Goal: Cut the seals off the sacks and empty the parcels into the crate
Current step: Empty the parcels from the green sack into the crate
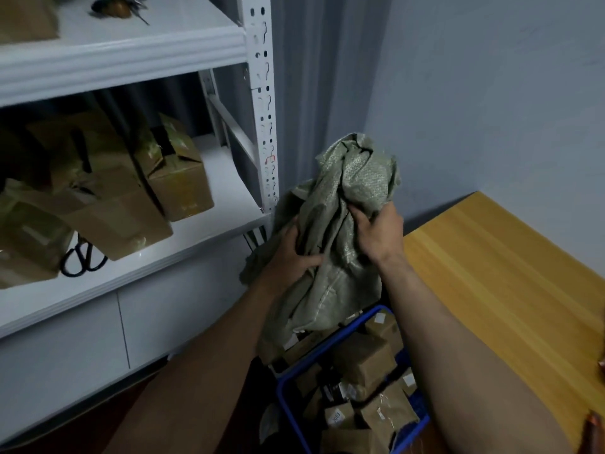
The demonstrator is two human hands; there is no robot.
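Observation:
A grey-green woven sack hangs crumpled above the blue crate, its lower end draping into the crate's far corner. My left hand grips the sack's left side, fingers curled into the cloth. My right hand grips a fold on its right side. Several brown paper parcels with white labels lie in the crate. Black scissors lie on the middle shelf at the left.
A white metal shelf rack stands at the left with cardboard boxes on its middle shelf. A wooden table is at the right, against the grey wall. The crate sits between rack and table.

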